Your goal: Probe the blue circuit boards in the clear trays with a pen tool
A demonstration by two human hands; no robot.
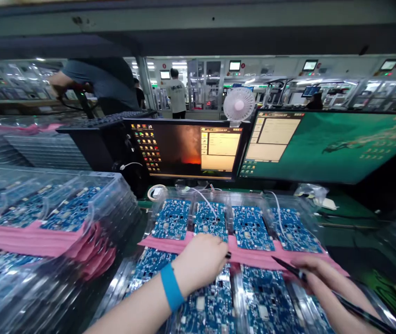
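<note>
My left hand (203, 260), with a blue band (172, 286) on its wrist, is closed over the middle of a clear plastic tray. A small dark tip pokes out beside its fingers; the rest is hidden. At the right, my right hand (319, 278) grips a slim black pen-like tool (290, 267) whose pointed end aims left, over a pink foam strip (253, 258). Blue circuit boards (251, 226) lie in the tray's compartments, behind and in front of the strip. A white cable (278, 215) runs down onto the rightmost rear board.
Stacked clear trays (110, 204) with boards and pink foam stand at the left. Behind the boards are two monitors (187, 148), a small fan (238, 105), a black case (96, 144) and a tape roll (156, 192). Other people stand beyond.
</note>
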